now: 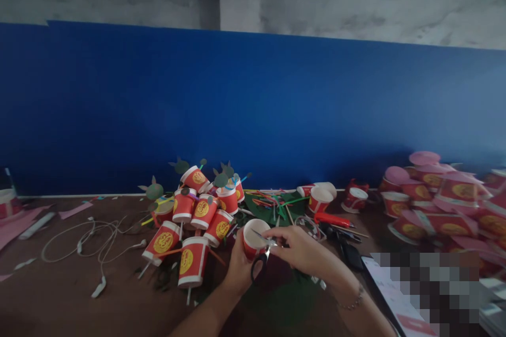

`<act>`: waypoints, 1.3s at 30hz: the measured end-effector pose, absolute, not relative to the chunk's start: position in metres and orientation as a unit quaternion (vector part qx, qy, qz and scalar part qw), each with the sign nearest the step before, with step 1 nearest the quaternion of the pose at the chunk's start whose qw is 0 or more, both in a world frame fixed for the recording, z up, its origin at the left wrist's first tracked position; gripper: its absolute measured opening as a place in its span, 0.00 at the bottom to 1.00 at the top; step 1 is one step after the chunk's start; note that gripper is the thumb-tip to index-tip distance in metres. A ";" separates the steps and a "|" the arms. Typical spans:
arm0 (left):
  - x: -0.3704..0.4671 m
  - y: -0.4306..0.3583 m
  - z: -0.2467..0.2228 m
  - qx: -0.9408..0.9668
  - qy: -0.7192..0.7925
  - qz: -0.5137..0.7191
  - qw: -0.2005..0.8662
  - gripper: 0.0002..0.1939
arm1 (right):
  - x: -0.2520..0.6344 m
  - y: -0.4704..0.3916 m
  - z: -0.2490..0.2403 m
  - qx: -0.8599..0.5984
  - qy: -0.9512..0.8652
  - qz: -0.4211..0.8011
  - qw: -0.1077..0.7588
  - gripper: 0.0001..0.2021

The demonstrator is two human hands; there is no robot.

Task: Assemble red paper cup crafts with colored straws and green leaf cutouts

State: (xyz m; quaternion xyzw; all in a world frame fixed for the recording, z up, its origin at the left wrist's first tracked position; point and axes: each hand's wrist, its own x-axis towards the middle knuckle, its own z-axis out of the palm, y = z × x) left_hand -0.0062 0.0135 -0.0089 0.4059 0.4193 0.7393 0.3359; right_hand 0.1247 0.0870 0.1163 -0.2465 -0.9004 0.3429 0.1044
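Note:
My left hand (238,263) is wrapped round a red and white paper cup (253,247), its white mouth tilted up toward me. In my right hand (294,245) is a pair of scissors (261,262) with black handles. The pointed blade lies across the cup's mouth, and one handle loop hangs below, in front of the cup. Whether the blade touches the rim I cannot tell. Close by on the left lies a heap of decorated paper cups (193,262) with yellow round prints, straws and green paper cut-outs.
Earphones with a tangled white cord (103,245) lie on the brown table (130,310) at left, near pink paper (75,210). Behind my hands are coloured straws (272,201) and a red tool (334,219). Many pink-topped cups (446,195) crowd the right. A blue panel (253,105) stands behind.

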 end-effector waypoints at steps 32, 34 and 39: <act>-0.009 0.016 -0.020 0.454 0.388 0.733 0.327 0.36 | 0.120 0.098 0.103 -0.277 -0.888 0.359 0.078 0.18; -0.008 0.015 -0.016 0.458 0.388 0.733 0.321 0.35 | 0.121 0.098 0.102 -0.279 -0.884 0.366 0.082 0.18; -0.007 0.012 -0.011 0.477 0.401 0.724 0.297 0.32 | 0.122 0.098 0.100 -0.281 -0.879 0.375 0.091 0.16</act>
